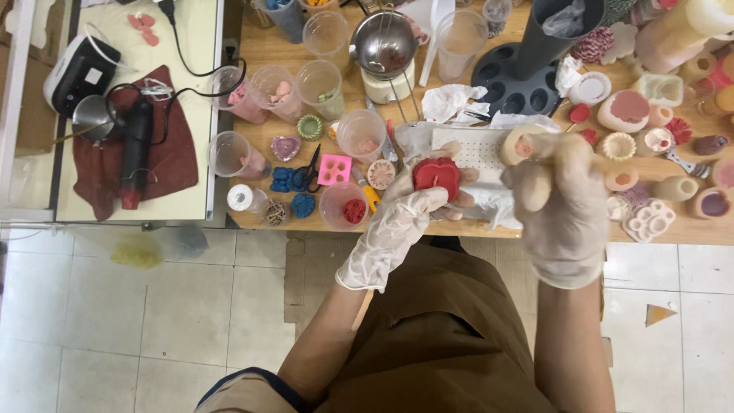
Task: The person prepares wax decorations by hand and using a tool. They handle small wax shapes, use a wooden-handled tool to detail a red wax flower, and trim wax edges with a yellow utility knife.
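While the head view looks straight down, a pale tiled floor [138, 329] fills the lower half and a long wooden table [267, 50] crosses the top, cluttered edge to edge. Left of it sits a white side surface [195, 115] carrying a dark red cloth [172, 157], a black heat tool [136, 149] lying top-to-bottom on the cloth, and a white box-shaped device [76, 73]. On the table: a black multi-hole mould tray [508, 80], a metal strainer [384, 42] over a cup, clear plastic cups [321, 84] in a loose cluster, black scissors [310, 170], a pink square mould [334, 169], blue flower shapes [294, 191], many round silicone moulds [627, 111] at right. Person in brown apron [436, 336] stands at the near edge. Left hand [397, 222], in a thin pale glove, has fingers curled up around a red candle [436, 177], gripping it from below, just above the table's near edge at centre. Candle is squat, round, lobed; no clear long axis, flat top faces the camera, thin pale wick line runs top-to-bottom across it. Right hand [558, 203], gloved, is closed into a fist on a pale stick [612, 163] that points right, roughly level; its far end is blurred.
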